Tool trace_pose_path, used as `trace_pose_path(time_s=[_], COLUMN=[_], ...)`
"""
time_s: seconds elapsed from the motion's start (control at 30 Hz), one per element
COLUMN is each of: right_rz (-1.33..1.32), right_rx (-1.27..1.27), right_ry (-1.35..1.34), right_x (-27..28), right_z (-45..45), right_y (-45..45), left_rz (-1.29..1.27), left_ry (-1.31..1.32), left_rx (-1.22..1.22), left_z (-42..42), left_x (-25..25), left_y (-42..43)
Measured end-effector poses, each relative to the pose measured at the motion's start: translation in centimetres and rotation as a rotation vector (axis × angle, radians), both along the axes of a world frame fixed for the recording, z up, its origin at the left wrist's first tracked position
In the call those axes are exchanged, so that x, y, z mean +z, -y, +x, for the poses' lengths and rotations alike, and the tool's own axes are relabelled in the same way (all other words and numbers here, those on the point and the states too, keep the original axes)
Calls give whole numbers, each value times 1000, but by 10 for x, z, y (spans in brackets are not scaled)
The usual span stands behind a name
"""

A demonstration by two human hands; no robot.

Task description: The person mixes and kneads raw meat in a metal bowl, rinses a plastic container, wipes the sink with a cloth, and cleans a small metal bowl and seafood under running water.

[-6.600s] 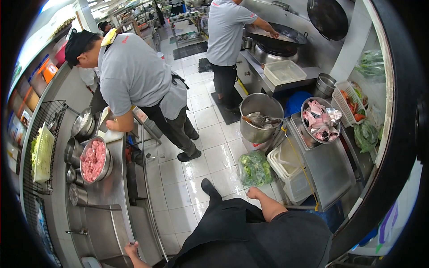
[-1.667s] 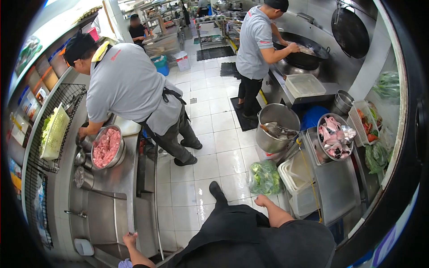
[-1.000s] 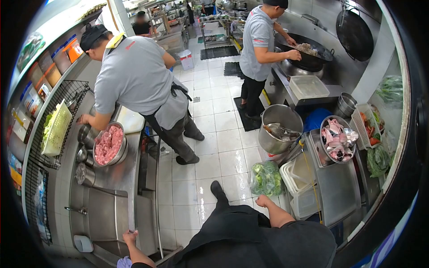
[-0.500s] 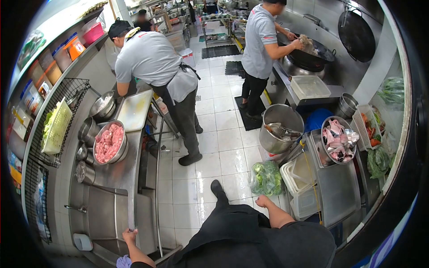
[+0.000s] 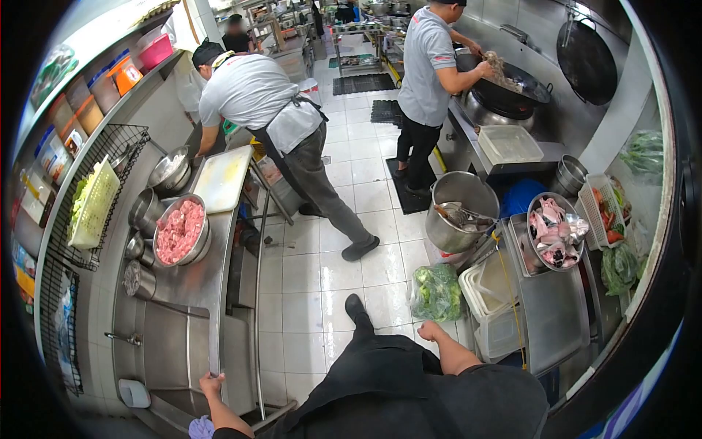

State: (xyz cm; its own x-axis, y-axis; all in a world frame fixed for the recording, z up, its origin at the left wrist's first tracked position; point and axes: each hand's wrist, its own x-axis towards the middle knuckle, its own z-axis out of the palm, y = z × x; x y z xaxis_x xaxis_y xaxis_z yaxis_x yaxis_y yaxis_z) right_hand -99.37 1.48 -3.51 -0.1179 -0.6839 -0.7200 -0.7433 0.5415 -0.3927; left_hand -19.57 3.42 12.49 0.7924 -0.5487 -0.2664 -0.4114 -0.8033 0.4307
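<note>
My left hand (image 5: 212,383) is at the bottom left, its fingers closed over the front edge of the steel sink (image 5: 172,344). On the other side, my right hand (image 5: 430,331) hangs beside my body with its fingers curled in. No object shows in it. Just beyond that hand, a clear plastic bag of green vegetables (image 5: 434,291) lies on the floor. A purple cloth (image 5: 202,428) is below my left hand. On the steel counter past the sink, a metal bowl of raw meat (image 5: 181,230) stands near a white cutting board (image 5: 223,179).
One co-worker (image 5: 256,95) bends over the left counter; another (image 5: 428,73) handles food at a wok (image 5: 512,91). A tall steel pot (image 5: 462,219) stands on the right, near a bowl of fish pieces (image 5: 557,230) and stacked plastic containers (image 5: 501,322). White floor tiles (image 5: 300,241) run between the counters.
The co-worker on the left has shifted slightly right and stepped one foot out across the aisle toward me. The food at the wok has moved a little. My hands stay where they were.
</note>
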Motion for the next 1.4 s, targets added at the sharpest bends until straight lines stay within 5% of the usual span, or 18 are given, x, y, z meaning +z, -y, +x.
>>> trace_pose_path(time_s=[0.9, 1.4], right_rz=[-186, -141], right_rx=[38, 76], right_ry=[-6, 7], right_x=[-16, -22], right_z=[1, -5], right_y=[-6, 1], left_rz=[-65, 134], left_ry=[-38, -6], left_rx=[-27, -107], left_z=[7, -5], left_x=[-6, 17], left_y=[-2, 2])
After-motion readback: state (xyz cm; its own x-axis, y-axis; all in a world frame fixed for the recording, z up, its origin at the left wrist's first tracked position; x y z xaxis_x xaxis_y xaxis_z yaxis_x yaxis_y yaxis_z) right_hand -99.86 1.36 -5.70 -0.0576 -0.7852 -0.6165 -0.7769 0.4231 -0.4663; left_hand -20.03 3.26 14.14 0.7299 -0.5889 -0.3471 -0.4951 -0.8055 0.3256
